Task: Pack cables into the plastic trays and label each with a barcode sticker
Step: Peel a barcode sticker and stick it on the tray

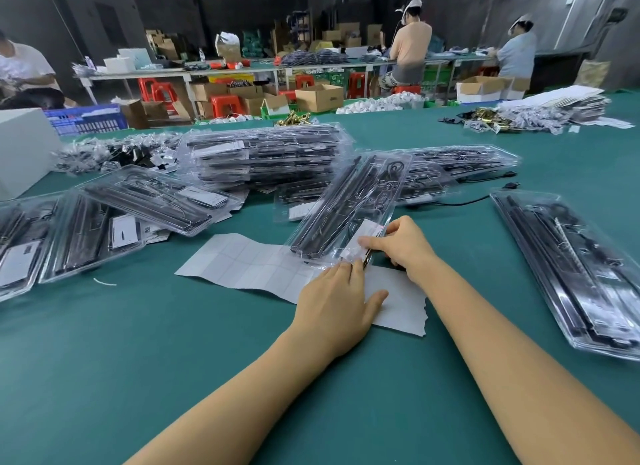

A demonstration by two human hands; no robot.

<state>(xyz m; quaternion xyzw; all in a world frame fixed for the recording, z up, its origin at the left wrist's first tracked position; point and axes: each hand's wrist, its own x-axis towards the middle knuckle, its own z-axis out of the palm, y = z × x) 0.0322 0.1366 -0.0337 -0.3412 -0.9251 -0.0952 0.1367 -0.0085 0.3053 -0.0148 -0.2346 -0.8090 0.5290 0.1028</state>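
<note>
Sticker (370, 232) under right hand (403, 248) fingers (372, 244); left hand (337, 300) flat on backing sheet (242, 260).

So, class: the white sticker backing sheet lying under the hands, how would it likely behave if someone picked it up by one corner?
The backing sheet would probably flop and bend, since it already lies wavy and creased on the green table. It looks thin and light, so it may slide easily. Its torn edge suggests it rips readily.

Both arms reach forward. The left hand (337, 300) lies flat, fingers straight. The right hand (401, 246) curls, pinching.
</note>
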